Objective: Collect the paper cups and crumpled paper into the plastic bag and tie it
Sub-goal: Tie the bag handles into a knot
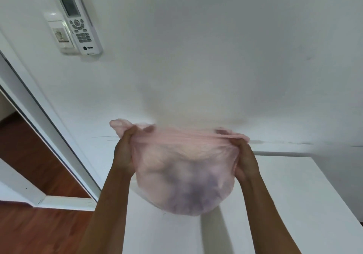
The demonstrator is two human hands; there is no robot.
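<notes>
A thin pink plastic bag [184, 175] hangs in the air above the white table [294, 194], blurred by motion. Its lower half bulges with pale and dark shapes that I cannot make out singly. My left hand [125, 151] grips the bag's left top edge, with a loose end of plastic sticking out above the fingers. My right hand [244, 159] grips the right top edge. The rim is stretched taut between the two hands. No loose cups or paper show on the table.
A white wall stands right behind the table. An air-conditioner remote [79, 20] hangs in a wall holder at upper left. A white door frame [49, 120] runs diagonally on the left, with brown wooden floor [39, 230] beside the table.
</notes>
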